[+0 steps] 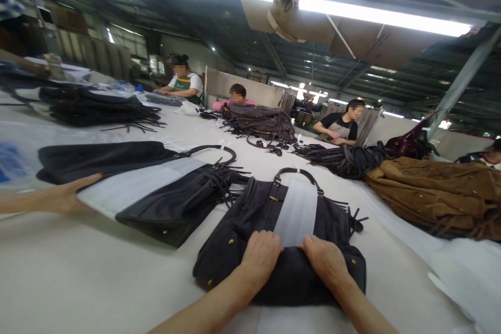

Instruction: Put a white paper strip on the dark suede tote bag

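Gripping the edge of a dark bag (293,274) on the worktop (117,276) with fingers of left hand (260,253) and right hand (325,261) curled tightly over it; apparently straightening the white strip (296,206); next, probably calls for even, two-handed smoothing

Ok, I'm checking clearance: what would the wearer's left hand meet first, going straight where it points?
The left hand would probably meet the white strip on the bag first; depth is unclear.
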The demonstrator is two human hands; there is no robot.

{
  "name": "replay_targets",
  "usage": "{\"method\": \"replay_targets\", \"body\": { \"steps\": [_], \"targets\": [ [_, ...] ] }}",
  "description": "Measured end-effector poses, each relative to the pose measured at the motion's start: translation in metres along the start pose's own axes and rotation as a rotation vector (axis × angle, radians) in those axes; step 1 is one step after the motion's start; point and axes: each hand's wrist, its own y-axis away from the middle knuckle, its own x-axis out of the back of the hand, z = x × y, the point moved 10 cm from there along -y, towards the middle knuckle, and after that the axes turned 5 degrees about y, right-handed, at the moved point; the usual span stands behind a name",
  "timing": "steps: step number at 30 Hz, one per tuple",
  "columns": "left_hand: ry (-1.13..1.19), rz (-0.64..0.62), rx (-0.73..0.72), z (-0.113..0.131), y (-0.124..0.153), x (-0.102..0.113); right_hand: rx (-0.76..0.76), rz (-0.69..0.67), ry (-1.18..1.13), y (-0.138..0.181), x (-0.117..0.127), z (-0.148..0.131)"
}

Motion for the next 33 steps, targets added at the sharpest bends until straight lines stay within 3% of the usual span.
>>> {"method": "replay_targets", "body": {
  "steps": [6,12,16,22,24,26,29,33],
  "targets": [
    [0.057,0.146,0.088,0.029,0.007,0.003,-0.066,0.035,0.044,0.006,0.028,0.014],
    [0.112,0.310,-0.003,0.031,0.015,0.011,-0.210,0.177,0.085,0.065,0.059,0.045],
    [0.114,0.336,-0.032,0.033,0.017,0.017,-0.174,0.084,-0.032,0.073,0.046,0.060],
    [0.102,0.321,-0.033,0.030,0.014,0.014,-0.149,-0.093,-0.355,0.039,0.015,0.078],
    [0.091,0.325,-0.031,0.029,0.013,0.011,-0.186,-0.029,-0.399,0.035,0.012,0.089],
    [0.086,0.333,-0.023,0.027,0.011,0.009,-0.232,0.137,-0.384,0.043,0.020,0.104],
    [0.088,0.344,-0.013,0.025,0.010,0.007,-0.362,0.370,-0.395,0.084,0.027,0.122],
    [0.075,0.350,-0.013,0.026,0.008,0.010,-0.479,0.343,-0.540,0.138,-0.004,0.105]
  ]
}}
